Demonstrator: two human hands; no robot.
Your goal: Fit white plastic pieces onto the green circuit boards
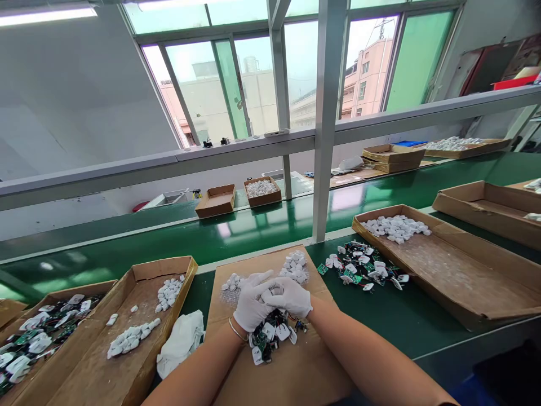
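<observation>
My left hand [253, 301] and my right hand [293, 297], both in white gloves, meet over a cardboard sheet [313, 349]. Their fingers are closed around a small white plastic piece [276, 290], mostly hidden by the gloves. Just below the hands lies a heap of green circuit boards with white plastic parts and wires [273, 334]. Beyond my right hand is a pile of small white pieces [295, 266] on clear bubble wrap. A smaller pile of white pieces [232, 282] sits beyond my left hand, also on bubble wrap.
Left stand a cardboard tray with white pieces [146, 270], a tray of circuit boards [51, 299] and a white cloth [181, 341]. Right are loose boards [366, 265] and a large tray [460, 282]. A metal post [323, 124] rises ahead; small boxes [216, 202] stand beyond.
</observation>
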